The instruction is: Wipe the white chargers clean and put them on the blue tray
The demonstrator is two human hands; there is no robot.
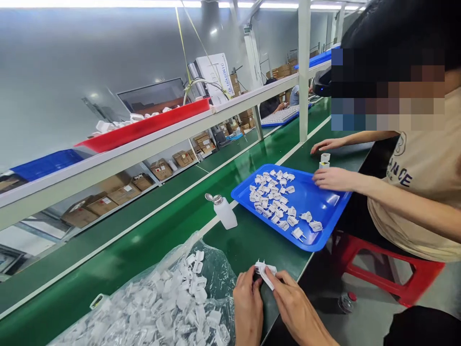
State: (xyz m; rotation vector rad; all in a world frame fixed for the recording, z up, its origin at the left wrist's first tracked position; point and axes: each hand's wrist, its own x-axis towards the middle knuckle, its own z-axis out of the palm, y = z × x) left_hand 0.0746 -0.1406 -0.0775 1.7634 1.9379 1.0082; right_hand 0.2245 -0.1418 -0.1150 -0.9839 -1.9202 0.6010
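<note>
Both of my hands meet at the near edge of the green bench on a small white plastic plug part [265, 272]. My left hand [248, 305] pinches its left side. From the right, my right hand [293, 307] holds it with thumb and fingers. Just left of my hands lies a clear plastic bag [158, 302] full of several white plug parts like it.
A blue tray [317, 202] of white parts lies ahead, with a co-worker's hands at its far edge. A white dispenser bottle [225, 211] stands left of the tray. A red stool [382, 274] is at the right, with red and blue bins on the shelf above the belt.
</note>
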